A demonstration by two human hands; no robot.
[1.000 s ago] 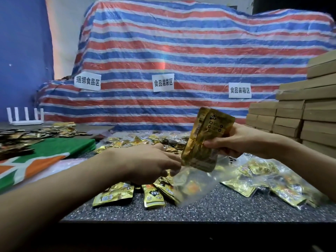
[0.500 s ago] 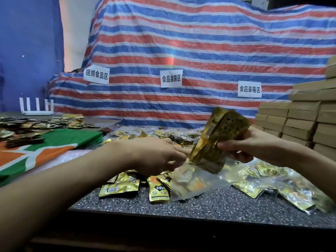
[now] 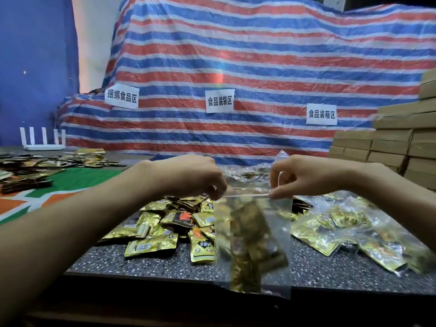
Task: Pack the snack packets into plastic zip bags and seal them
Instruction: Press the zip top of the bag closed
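While pinching the zip bag (image 3: 253,246) by both ends of its top strip (image 3: 247,195), holds it hanging in the air over the near edge of the bench (image 3: 165,263), with gold snack packets (image 3: 245,223) already inside. Left hand (image 3: 198,178) curled, thumb and fingers nipping the left end; right hand (image 3: 302,178) likewise on the right end, with the strip pulled taut between. Looks like the sealing step; too blurred to tell whether shut along the whole strip.

Could leave a gap in the seal through a packet corner poking up into the strip, or through pressing only at the ends and skipping the middle. Could lose the bag through a slack pinch: hanging over the bench edge, so likely to drop to the floor rather than onto the bench.

Just behind the bag, a heap of loose packets (image 3: 162,223) on the bench; to the right, a pile of filled bags (image 3: 349,230) near the right forearm, easy to knock when setting this one down. Further right, stacked cardboard boxes (image 3: 389,147). To the left, a green and orange cloth (image 3: 77,182) carrying dark packets (image 3: 23,171), with a white router (image 3: 43,141) behind. At the back, a striped tarp (image 3: 259,67) bearing three paper signs (image 3: 220,101). Nothing between the hands and the strip; only the heap and the pile crowding any landing spot.
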